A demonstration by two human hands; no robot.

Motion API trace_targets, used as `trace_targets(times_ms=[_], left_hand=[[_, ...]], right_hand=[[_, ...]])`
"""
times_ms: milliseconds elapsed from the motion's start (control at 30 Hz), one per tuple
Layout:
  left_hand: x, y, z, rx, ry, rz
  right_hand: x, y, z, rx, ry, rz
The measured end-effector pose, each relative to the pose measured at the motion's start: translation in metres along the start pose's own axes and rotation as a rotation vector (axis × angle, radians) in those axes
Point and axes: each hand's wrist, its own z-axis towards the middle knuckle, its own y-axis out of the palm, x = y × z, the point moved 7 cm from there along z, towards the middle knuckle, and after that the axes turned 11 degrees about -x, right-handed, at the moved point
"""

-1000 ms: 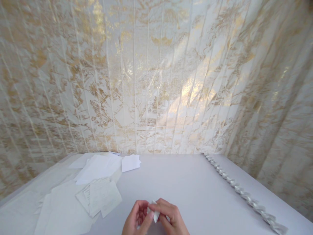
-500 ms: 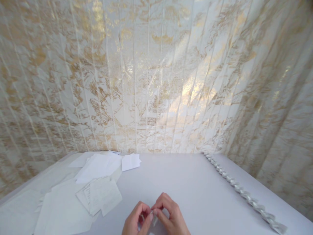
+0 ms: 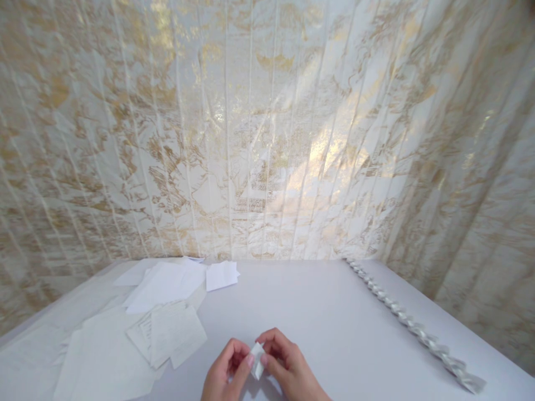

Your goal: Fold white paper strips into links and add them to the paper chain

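A small folded piece of white paper is pinched between both hands over the near middle of the table. My left hand grips its left edge, thumb in front and fingers curled behind. On the other edge, my right hand holds it with thumb and bent forefinger. The folded piece stands tilted, one pointed end toward me. Its far side is covered by the fingers.
Square paper sheets and larger sheets lie at the left. Farther back are a white paper pile and a small stack. A long folded-paper chain runs along the right. A patterned curtain hangs behind the white table.
The folded paper has turned and now shows a broader face between the fingers. Both hands have shifted slightly, the fingertips a little farther apart. The view has drifted slightly.
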Motion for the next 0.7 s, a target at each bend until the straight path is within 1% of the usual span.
trace_targets(times_ms=[100,233,333,500,600,700], left_hand=[[-0.002,0.002,0.001,-0.018,-0.001,-0.001],[-0.006,0.007,0.003,-0.072,0.003,0.108],[-0.012,0.006,0.004,-0.075,0.005,0.144],[-0.019,0.002,0.005,-0.064,-0.002,0.077],[-0.014,0.002,0.005,-0.056,-0.015,-0.002],[-0.002,0.001,0.003,-0.037,-0.024,-0.045]], right_hand=[[-0.002,-0.004,-0.002,0.054,-0.026,-0.019],[-0.007,-0.006,-0.004,0.099,-0.083,-0.079],[-0.013,-0.002,-0.005,0.067,-0.097,-0.207],[-0.022,0.008,-0.008,-0.052,-0.096,-0.412],[-0.021,0.009,-0.008,-0.064,-0.099,-0.476],[-0.013,0.008,-0.006,-0.043,-0.072,-0.425]])
